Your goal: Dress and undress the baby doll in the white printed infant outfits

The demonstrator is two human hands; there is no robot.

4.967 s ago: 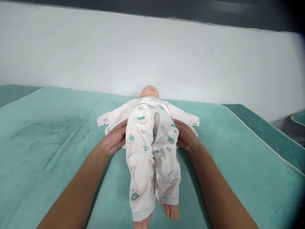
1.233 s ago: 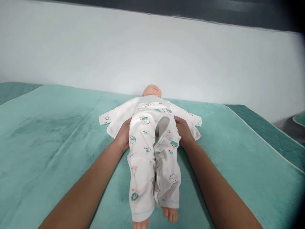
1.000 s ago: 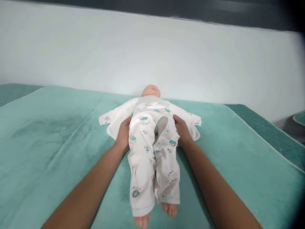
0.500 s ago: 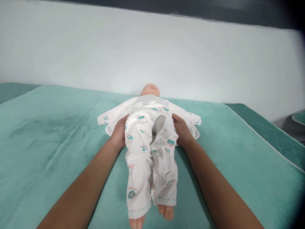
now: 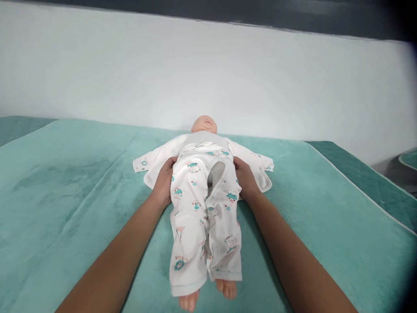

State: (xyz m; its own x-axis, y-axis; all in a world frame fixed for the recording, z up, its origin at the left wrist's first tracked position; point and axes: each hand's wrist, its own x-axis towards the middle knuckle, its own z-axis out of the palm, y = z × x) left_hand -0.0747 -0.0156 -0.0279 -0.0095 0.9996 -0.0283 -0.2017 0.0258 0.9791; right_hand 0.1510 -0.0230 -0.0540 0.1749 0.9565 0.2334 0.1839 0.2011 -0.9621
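A baby doll (image 5: 204, 124) lies on its back, head toward the wall and feet toward me. It wears white printed trousers (image 5: 190, 217) with an open crotch, pulled up over its belly. Under its body a white jacket (image 5: 166, 150) is spread open, the sleeves stretched out to both sides. My left hand (image 5: 164, 181) is closed on the trousers at the left hip. At the opposite hip my right hand (image 5: 246, 177) grips the trousers the same way. Most fingers of both hands are hidden behind the cloth and the doll's body. Its bare feet (image 5: 189, 301) stick out of the cuffs.
A green plush mat (image 5: 81, 195) with pale edging lies under the doll. Darker green quilted cloth (image 5: 361, 178) shows beyond its right edge. A white wall (image 5: 208, 69) stands close behind the doll's head, with a dark band above.
The near trouser leg on the left has shifted slightly left, and its foot has turned a little. Both hands keep their hold at the hips, with hardly any movement.
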